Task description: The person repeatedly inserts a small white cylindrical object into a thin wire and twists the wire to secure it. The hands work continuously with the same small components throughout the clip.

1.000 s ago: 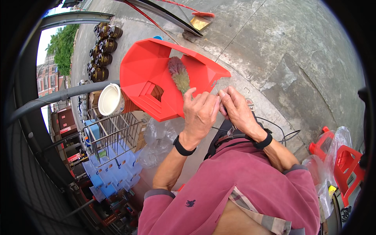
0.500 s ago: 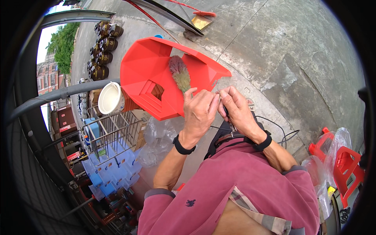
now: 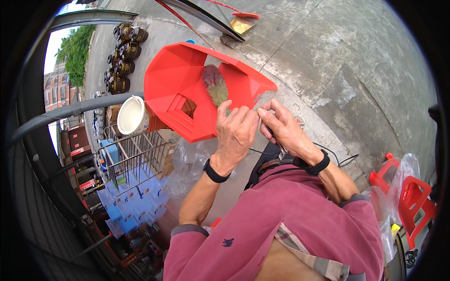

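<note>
My left hand (image 3: 236, 132) is closed, its fingers curled and their tips turned away, so what they hold is hidden. Right beside it, almost touching, my right hand (image 3: 285, 129) pinches thumb against forefinger. A small dark thing with a shiny metal end (image 3: 282, 151) shows below the right fingers, too small to name. Just beyond my left thumb, a fluffy duster (image 3: 215, 85) in purple and olive green lies on stacked red plastic stools (image 3: 171, 70). Its lower end passes behind the left hand, and I cannot tell whether that hand touches it.
A white bucket (image 3: 131, 116) stands left of the stools, above a metal rack (image 3: 140, 154) and pale blue plastic bins (image 3: 133, 203). Several dark brown jars (image 3: 124, 68) are at the far left. Clear plastic wrap (image 3: 404, 173) and red chairs (image 3: 415, 206) lie at right. A black cable (image 3: 344, 164) loops nearby.
Both hands have shifted slightly toward me and still meet at the fingertips. The right hand has tilted a little, showing more of the metal end. The duster and stools look unmoved.
</note>
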Tool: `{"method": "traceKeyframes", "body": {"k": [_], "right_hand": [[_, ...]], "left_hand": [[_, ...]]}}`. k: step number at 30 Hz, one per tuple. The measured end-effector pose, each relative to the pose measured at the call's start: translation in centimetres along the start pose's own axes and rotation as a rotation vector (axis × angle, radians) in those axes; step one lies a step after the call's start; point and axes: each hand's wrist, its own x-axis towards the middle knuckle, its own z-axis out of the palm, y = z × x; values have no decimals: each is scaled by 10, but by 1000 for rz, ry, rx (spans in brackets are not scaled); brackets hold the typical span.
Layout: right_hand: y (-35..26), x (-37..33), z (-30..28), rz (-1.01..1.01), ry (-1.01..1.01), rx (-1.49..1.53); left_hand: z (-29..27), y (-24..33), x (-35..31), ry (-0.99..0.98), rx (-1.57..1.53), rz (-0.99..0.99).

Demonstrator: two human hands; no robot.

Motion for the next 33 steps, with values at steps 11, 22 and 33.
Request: {"method": "traceKeyframes", "body": {"k": [11,22,33], "right_hand": [[7,2,1,-102,-1,123],[4,-1,3,-23,-26,-58],[11,1,2,-108,-4,105]], "left_hand": [[4,7,2,64,-196,-147],[-3,-1,-5,19,-79,-82],[1,4,-4,40,-317,-259]]}}
